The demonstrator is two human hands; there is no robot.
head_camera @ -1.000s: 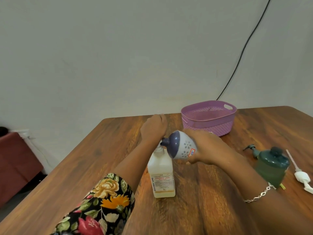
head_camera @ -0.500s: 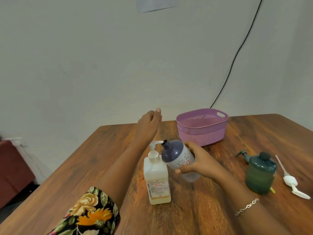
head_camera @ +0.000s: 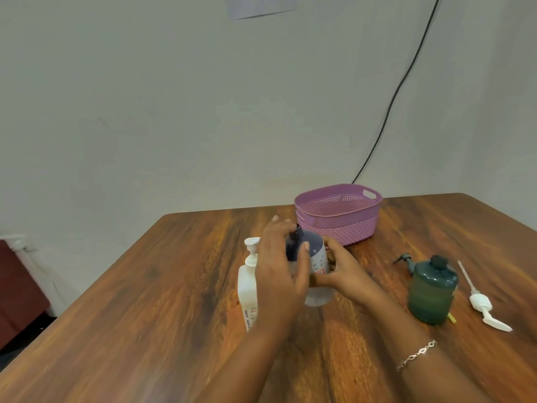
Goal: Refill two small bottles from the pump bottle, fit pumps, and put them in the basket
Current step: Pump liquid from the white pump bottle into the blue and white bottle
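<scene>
A small bottle (head_camera: 318, 258) with a dark blue top and white body stands upright above the table (head_camera: 145, 286), between my two hands. My right hand (head_camera: 347, 276) grips its body from the right. My left hand (head_camera: 279, 269) wraps its left side, with the thumb across the dark shoulder and the fingers up by the open neck. The white pump bottle (head_camera: 248, 289) stands just left of my left hand, partly hidden by it. A green small bottle (head_camera: 433, 290) stands to the right. The purple basket (head_camera: 338, 218) sits behind the hands.
A white pump with a long tube (head_camera: 481, 302) lies on the table right of the green bottle. A dark pump (head_camera: 405, 258) lies behind that bottle. A black cable (head_camera: 401, 85) hangs down the wall behind the basket.
My left hand left the pump head and came down onto the small bottle. My right hand turned that bottle from tilted at the spout to upright.
</scene>
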